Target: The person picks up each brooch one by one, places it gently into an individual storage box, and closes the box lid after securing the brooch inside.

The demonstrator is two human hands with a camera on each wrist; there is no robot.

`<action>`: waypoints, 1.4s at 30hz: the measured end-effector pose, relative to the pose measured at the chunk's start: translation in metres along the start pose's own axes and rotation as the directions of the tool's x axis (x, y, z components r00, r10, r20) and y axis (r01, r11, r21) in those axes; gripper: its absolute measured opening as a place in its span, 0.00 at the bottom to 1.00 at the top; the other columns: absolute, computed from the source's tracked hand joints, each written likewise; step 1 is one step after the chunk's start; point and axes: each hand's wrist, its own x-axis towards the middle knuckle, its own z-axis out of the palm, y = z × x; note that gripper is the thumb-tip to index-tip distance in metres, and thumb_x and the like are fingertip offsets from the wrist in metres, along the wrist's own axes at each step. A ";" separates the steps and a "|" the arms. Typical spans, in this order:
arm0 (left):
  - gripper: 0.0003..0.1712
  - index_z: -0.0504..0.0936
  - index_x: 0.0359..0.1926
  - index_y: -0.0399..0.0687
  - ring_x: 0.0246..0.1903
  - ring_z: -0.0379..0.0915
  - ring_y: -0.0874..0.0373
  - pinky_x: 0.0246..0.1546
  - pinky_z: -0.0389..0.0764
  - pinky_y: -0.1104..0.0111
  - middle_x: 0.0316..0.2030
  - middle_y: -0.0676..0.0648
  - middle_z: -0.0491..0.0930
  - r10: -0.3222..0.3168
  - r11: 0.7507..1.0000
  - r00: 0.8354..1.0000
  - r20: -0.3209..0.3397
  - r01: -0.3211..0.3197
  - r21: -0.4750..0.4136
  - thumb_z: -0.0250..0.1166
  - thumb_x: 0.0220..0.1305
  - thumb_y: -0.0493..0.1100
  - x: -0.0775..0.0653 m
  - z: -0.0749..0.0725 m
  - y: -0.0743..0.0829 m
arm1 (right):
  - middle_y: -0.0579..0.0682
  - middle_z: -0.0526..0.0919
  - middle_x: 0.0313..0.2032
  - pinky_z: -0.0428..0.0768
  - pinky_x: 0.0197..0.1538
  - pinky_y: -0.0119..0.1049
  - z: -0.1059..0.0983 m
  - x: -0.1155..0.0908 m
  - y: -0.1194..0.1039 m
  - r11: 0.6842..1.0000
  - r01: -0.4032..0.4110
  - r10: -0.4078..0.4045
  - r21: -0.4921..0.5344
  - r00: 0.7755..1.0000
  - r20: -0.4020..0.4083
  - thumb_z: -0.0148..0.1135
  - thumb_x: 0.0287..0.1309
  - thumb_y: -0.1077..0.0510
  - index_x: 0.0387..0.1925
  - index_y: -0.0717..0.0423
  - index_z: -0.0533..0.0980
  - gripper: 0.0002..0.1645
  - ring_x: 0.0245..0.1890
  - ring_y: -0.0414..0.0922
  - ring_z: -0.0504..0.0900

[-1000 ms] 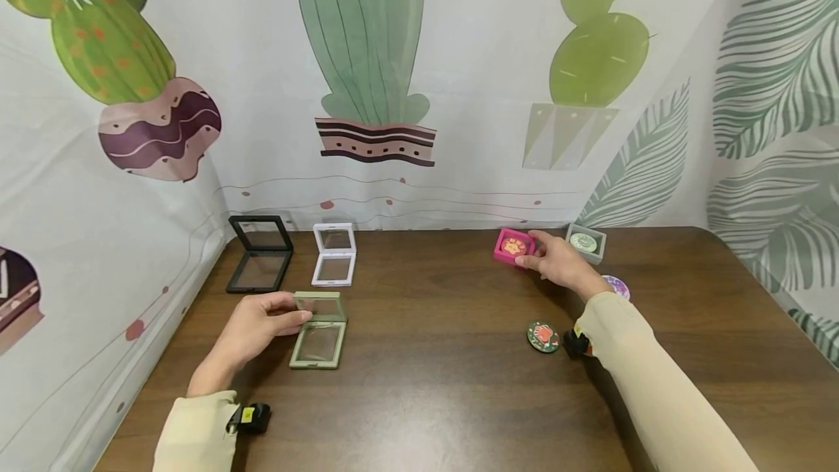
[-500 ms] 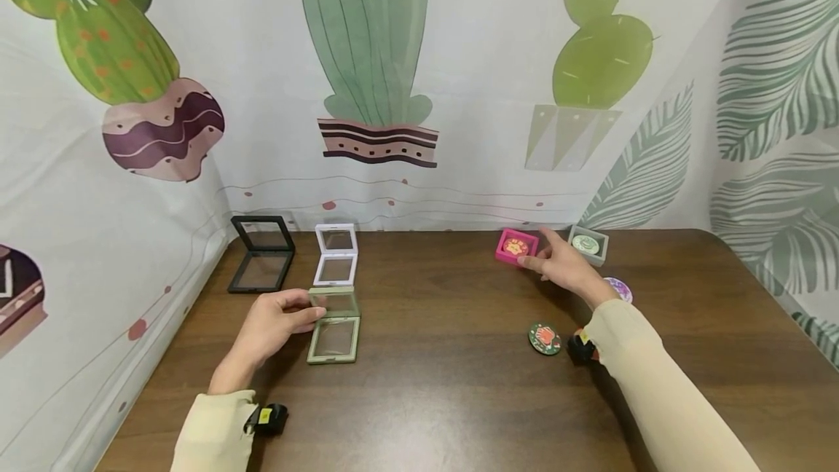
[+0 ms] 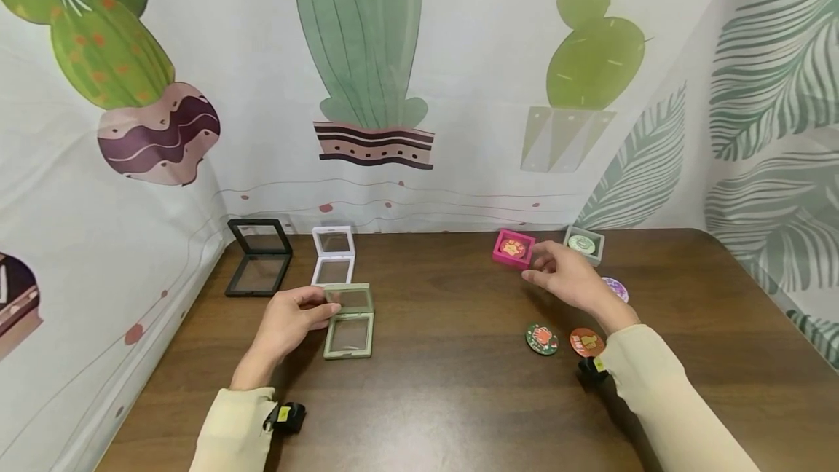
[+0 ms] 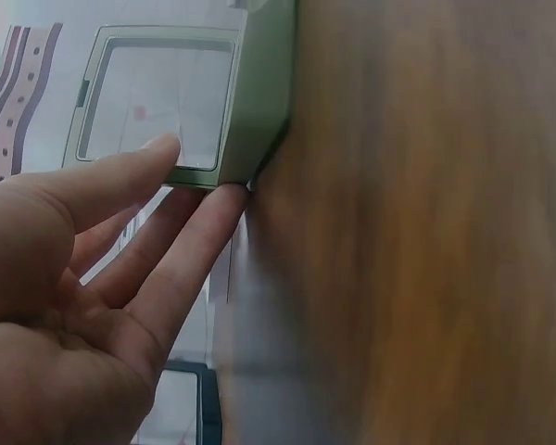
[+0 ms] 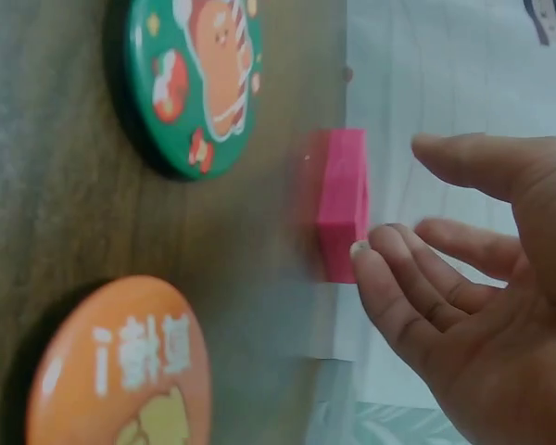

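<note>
In the head view my left hand pinches the raised lid of a light green, clear-windowed case, its other half flat on the table. The left wrist view has the thumb on the lid's window and the other fingers behind. My right hand hovers just right of a pink box, its loosely bent fingers holding nothing. A round red-and-yellow badge lies inside that box. A green round badge and an orange one lie nearest the right wrist.
A black case and a white case stand unfolded at the back left. Behind the right hand is a grey box holding a pale green badge. A purple badge is partly hidden by that hand. Printed cloth hangs behind the table.
My left hand has slid the green case to the right. My right hand has come off the pink box and drawn back slightly, uncovering the orange badge.
</note>
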 end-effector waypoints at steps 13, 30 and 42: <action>0.10 0.88 0.47 0.29 0.40 0.88 0.51 0.41 0.89 0.63 0.42 0.38 0.89 -0.030 0.999 0.999 -0.038 0.029 -0.026 0.73 0.68 0.32 0.010 0.025 0.012 | 0.55 0.82 0.42 0.84 0.48 0.53 -0.001 -0.033 -0.020 0.977 0.144 -0.119 -0.155 0.980 0.160 0.81 0.58 0.55 0.52 0.65 0.81 0.26 0.43 0.52 0.84; 0.10 0.89 0.46 0.30 0.40 0.88 0.52 0.40 0.89 0.63 0.40 0.39 0.89 -0.020 0.999 0.998 -0.061 0.017 -0.044 0.73 0.65 0.29 0.025 0.058 0.022 | 0.48 0.76 0.39 0.80 0.42 0.46 0.001 -0.063 -0.023 0.951 0.142 -0.070 -0.274 0.964 0.258 0.89 0.42 0.50 0.45 0.56 0.80 0.32 0.37 0.46 0.75; 0.09 0.90 0.45 0.31 0.39 0.87 0.53 0.39 0.89 0.64 0.39 0.41 0.89 -0.026 0.999 0.997 -0.072 0.024 -0.031 0.74 0.64 0.29 0.030 0.072 0.028 | 0.46 0.73 0.38 0.79 0.39 0.43 0.006 -0.073 -0.021 0.947 0.160 -0.098 -0.278 0.970 0.223 0.90 0.38 0.50 0.41 0.55 0.79 0.32 0.37 0.44 0.74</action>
